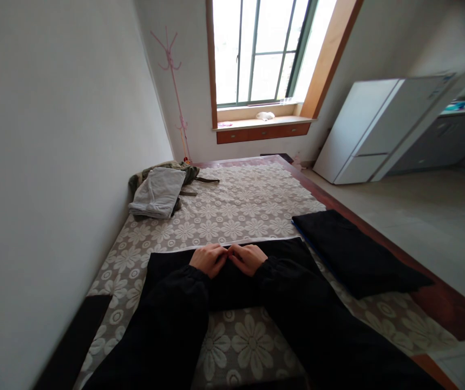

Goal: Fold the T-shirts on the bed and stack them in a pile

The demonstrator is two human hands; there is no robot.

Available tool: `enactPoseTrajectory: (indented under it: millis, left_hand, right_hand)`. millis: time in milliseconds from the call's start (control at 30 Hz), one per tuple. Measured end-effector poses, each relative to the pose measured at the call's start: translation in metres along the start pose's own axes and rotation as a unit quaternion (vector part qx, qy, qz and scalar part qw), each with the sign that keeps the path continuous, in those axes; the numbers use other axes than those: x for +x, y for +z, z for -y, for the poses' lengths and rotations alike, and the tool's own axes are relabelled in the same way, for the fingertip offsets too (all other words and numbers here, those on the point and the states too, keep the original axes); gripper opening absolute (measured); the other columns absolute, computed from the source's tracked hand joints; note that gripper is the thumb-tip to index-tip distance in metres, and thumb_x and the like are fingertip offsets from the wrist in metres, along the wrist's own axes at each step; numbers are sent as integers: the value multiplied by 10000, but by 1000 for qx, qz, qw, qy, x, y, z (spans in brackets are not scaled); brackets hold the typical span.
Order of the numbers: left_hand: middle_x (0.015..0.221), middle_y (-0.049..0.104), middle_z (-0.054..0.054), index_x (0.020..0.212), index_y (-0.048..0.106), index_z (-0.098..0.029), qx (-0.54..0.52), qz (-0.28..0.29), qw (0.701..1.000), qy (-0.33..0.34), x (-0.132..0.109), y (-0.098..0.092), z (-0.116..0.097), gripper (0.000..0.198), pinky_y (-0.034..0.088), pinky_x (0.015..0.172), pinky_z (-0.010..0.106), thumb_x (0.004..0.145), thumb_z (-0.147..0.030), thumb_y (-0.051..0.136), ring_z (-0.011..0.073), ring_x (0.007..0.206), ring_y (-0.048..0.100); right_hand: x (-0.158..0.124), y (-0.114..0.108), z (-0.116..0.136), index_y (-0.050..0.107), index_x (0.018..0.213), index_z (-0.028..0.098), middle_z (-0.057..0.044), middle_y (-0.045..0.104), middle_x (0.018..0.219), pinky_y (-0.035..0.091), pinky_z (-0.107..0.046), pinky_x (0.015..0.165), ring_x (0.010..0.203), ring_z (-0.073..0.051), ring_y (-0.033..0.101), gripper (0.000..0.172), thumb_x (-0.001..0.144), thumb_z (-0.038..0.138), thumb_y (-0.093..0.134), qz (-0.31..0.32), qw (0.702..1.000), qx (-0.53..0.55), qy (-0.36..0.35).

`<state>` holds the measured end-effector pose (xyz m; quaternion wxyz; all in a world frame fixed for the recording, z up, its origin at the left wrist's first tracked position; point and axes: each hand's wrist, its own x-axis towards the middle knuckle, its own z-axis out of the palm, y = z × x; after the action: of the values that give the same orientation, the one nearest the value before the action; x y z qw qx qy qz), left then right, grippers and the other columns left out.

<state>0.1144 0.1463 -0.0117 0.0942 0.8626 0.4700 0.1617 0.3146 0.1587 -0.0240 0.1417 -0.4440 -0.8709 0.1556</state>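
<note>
A folded black garment (pixel 232 292) lies crosswise on the flower-patterned bed cover (pixel 252 341), with a thin white strip along its far edge. On the middle of that edge, my left hand (pixel 210 260) and my right hand (pixel 248 258) sit side by side, fingertips nearly touching. Both are closed, the fingers curled down over the black cloth. My dark sleeves hide parts of the garment's left and right sides. To the right, apart from my hands, rests another folded black cloth piece (pixel 354 252) with a blue edge showing on its left.
Grey folded cloth (pixel 157 192) lies on a camouflage-patterned item with straps (pixel 187 172) by the left wall. A pink coat stand (pixel 172 76) rises beyond the bed. Past the reddish wooden bed edge (pixel 455 303) stands a white fridge (pixel 370 130). A window sill (pixel 240 123) is ahead.
</note>
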Motion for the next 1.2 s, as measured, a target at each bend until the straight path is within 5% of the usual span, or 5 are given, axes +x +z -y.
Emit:
enactPoseTrajectory:
  millis: [1200]
  left_hand:
    - [962,713,28,960,666,-229,7,12,1000,5,1,-1,1,169,460,732,297,935,-309,519,197,862,656]
  right_hand:
    - [0,0,0,642,1084,224,-6,708,776,343,-272,624,693,-176,652,188,980,293,501,-3,1000,-9,-12]
